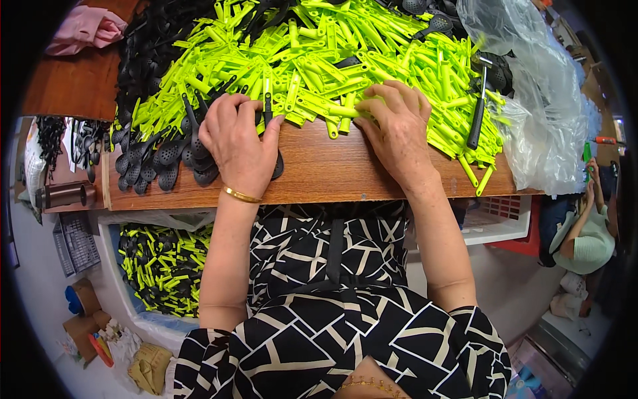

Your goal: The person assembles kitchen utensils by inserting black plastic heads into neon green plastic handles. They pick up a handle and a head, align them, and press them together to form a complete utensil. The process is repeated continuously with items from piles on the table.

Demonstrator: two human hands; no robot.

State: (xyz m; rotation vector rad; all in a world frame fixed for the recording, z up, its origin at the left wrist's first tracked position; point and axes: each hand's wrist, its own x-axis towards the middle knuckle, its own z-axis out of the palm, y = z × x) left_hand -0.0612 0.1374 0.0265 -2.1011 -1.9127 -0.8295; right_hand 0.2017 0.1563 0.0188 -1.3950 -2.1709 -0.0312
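My left hand, with a gold bangle at its wrist, is closed around a black perforated spoon near the table's front edge. The spoon's slim handle points away from me; its bowl shows partly beside my thumb. My right hand has its fingers curled, with thumb and fingertips at the end of a lime-green handle sleeve. My fingers hide part of that grip. Beyond both hands spreads a big heap of lime-green handle sleeves. Several black perforated spoons lie left of my left hand.
A hammer lies on the heap at the right, next to clear plastic sheeting. Below the wooden table, a lined bin holds green-handled black spoons. A pink cloth lies far left. Another person is at the right.
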